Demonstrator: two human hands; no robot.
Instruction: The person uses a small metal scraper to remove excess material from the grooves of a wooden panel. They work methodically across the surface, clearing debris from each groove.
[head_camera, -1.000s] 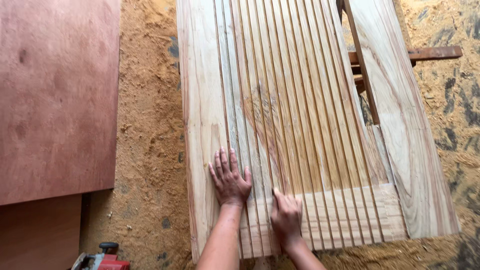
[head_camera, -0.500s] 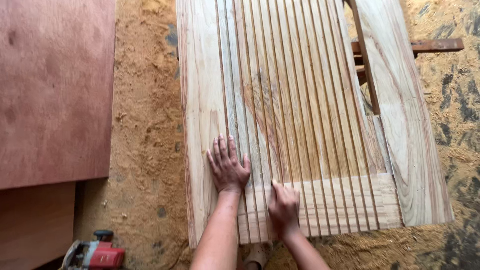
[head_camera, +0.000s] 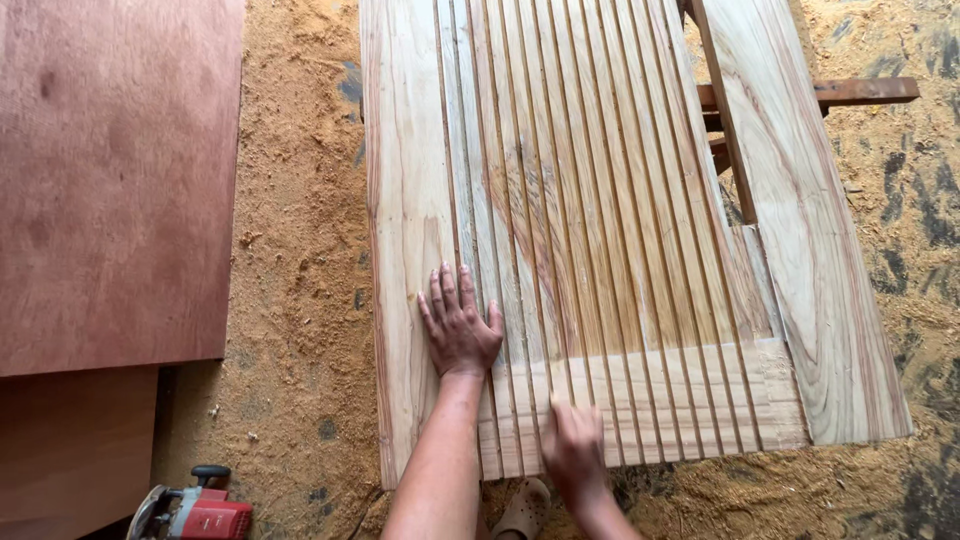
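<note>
Landmark: the slatted wooden panel (head_camera: 600, 230), lying flat over a sawdust-covered floor (head_camera: 300, 250).

Nearest, at the panel's near edge: right hand (head_camera: 572, 445), fingers curled loosely onto the slat ends where they cross the bottom rail (head_camera: 690, 400). Somewhat blurred; whether it pinches a slat or only presses on it cannot be told. Below that edge, one pale sandal toe (head_camera: 522, 510).

Just beyond, on the panel's left part: left hand (head_camera: 459, 325), open flat, fingers spread, palm down across the wide left board and the first slats. It grips nothing; it looks placed to pin the strips down and keep them from shifting, judging by the flat spread.

The panel itself: thin slats run lengthwise, roughly a dozen, set close with narrow dark gaps; two wide boards flank them, one left, one right. One darker thin strip (head_camera: 722, 110) lies slanted over the panel's far right part.

Left of the panel's near corner: one red power tool (head_camera: 195, 512), on the floor. Further left: reddish plywood sheet (head_camera: 110, 170), a second sheet beneath it.

Beyond the panel's right side: one dark wooden bar (head_camera: 860, 92), jutting out, apparently supporting it.
</note>
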